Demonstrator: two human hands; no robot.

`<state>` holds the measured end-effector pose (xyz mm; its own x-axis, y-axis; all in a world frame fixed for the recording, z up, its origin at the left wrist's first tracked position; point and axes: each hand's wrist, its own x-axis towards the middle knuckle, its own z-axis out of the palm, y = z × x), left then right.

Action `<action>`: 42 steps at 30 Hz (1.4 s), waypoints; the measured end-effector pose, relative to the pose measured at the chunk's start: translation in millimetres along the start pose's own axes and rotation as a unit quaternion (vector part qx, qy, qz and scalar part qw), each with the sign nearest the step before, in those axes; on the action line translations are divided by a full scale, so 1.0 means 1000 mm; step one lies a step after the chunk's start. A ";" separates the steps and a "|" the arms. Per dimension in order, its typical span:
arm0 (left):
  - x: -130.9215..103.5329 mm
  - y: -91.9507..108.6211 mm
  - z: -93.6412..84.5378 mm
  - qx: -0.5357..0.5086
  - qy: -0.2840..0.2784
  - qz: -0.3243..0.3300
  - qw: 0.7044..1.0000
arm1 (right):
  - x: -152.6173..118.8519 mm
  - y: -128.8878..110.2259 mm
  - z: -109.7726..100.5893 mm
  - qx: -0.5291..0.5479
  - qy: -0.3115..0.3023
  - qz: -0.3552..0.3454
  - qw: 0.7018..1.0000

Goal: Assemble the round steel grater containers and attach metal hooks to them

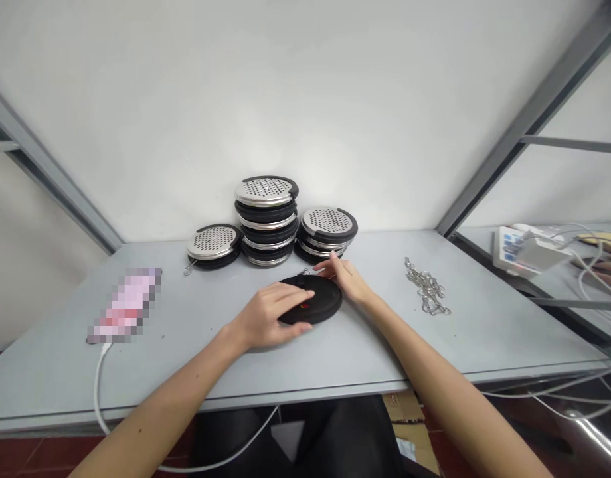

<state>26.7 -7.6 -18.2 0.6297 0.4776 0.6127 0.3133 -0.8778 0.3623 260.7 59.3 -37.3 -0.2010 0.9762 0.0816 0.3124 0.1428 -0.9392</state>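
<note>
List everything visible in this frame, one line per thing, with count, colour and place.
black disc: one, black with a red mark, table centre, under both hands
perforated discs: three groups, silver tops with black rims, against the wall; middle stack tallest
metal hooks: one pile, silver, right of the black disc
phone: one, blurred pink, left, on a white cable
power strip: one, white, on the next table at far right
table: one, grey
left hand: resting on the black disc
right hand: touching its far edge

Bare grey tabletop (509,318) lies open along the front edge. Stacks of round black discs with perforated metal faces (268,219) block the back edge; a heap of silver hooks (428,289) lies toward the right edge.
</note>
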 end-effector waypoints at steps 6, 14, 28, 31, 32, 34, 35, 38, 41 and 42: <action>0.004 -0.007 -0.014 -0.008 0.220 -0.190 0.957 | -0.006 -0.004 -0.002 -0.003 -0.037 -0.091 0.995; 0.010 -0.025 -0.019 -0.057 0.305 -0.259 0.915 | -0.013 -0.010 0.006 -0.143 -0.013 -0.199 0.969; 0.004 -0.027 -0.023 -0.108 0.243 -0.211 0.941 | -0.006 -0.006 0.010 0.161 -0.076 -0.061 0.982; 0.002 -0.021 -0.026 -0.039 0.204 -0.127 0.970 | -0.007 -0.006 0.009 0.242 -0.095 0.018 0.965; 0.001 -0.019 -0.027 -0.013 0.191 -0.095 0.977 | -0.007 -0.006 0.009 0.260 -0.104 0.041 0.959; 0.001 -0.014 -0.029 0.019 0.157 -0.039 0.987 | -0.009 -0.008 0.009 0.280 -0.120 0.077 0.949; 0.001 -0.011 -0.030 0.023 0.136 -0.013 0.990 | -0.009 -0.010 0.009 0.287 -0.125 0.089 0.946; 0.001 -0.005 -0.030 0.032 0.076 0.038 0.996 | -0.010 -0.014 0.008 0.300 -0.129 0.116 0.938; 0.002 -0.001 -0.030 0.049 0.037 0.054 0.997 | -0.010 -0.017 0.005 0.303 -0.120 0.143 0.934; 0.002 0.001 -0.029 0.051 0.021 0.056 0.997 | -0.009 -0.017 0.004 0.301 -0.118 0.154 0.934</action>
<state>7.8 -5.9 3.8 0.6355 0.3761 0.6743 0.3154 -0.9236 0.2179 253.6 47.0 -23.3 -0.4084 0.8827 -0.2325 -0.1761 -0.3261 -0.9288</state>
